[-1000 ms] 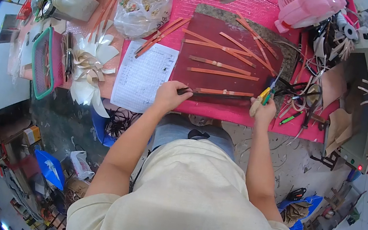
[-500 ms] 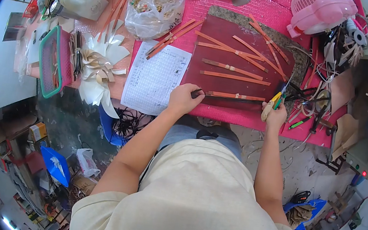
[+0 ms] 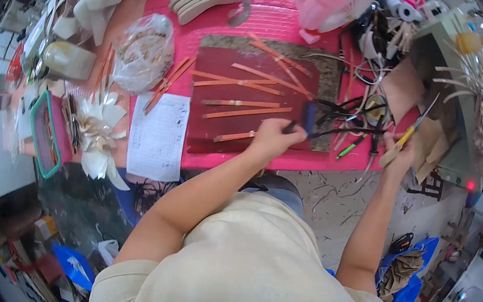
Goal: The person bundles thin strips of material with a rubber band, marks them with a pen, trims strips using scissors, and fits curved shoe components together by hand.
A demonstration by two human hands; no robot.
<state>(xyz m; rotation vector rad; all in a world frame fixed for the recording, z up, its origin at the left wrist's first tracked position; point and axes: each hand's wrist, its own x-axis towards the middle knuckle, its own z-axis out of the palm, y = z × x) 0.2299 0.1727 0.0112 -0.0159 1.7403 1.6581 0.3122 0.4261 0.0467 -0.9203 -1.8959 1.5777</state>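
My left hand (image 3: 277,141) is smeared by motion and covers one end of an orange strip (image 3: 234,137). I can't tell what the small dark thing (image 3: 290,127) at my fingertips is, and the blue patch (image 3: 309,116) just beyond is too blurred to name. My right hand (image 3: 399,159) hides part of the yellow-handled tool (image 3: 405,137). The writing on my paper (image 3: 157,135) is too small to read, and cloudy, crinkled plastic obscures what fills the bag (image 3: 144,52). The top edge cuts off the pink fan (image 3: 329,5); the bottom edge crops my shirt (image 3: 248,271), which hides most of my lap.
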